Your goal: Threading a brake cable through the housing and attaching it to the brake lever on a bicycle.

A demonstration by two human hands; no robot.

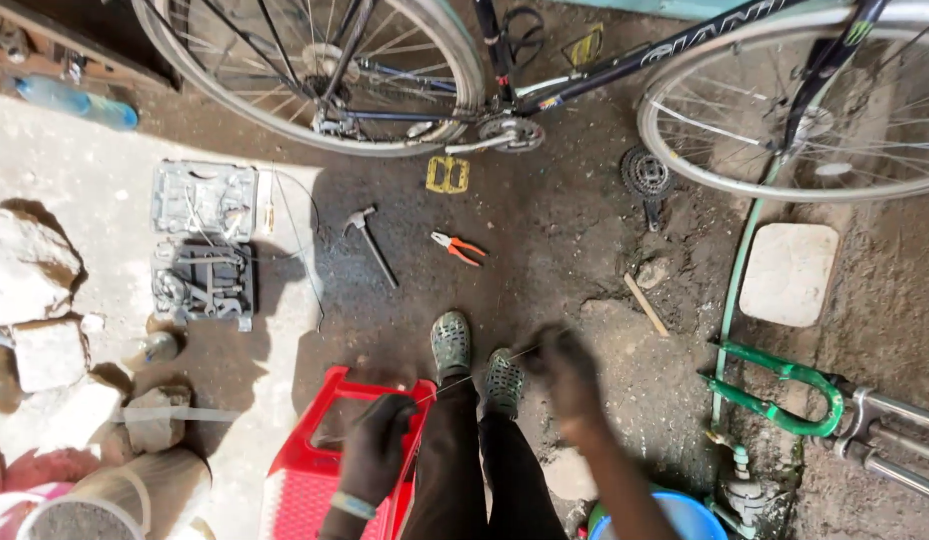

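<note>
Looks like the wire-straightening bit; left hand and right hand both have fingers pinched shut on a thin cable, stretched taut above the feet; next move probably needs steady tension; hammer and pliers lie on the floor ahead.

Bare forearms, a pale wristband, dark trousers and perforated grey-green clogs
</note>
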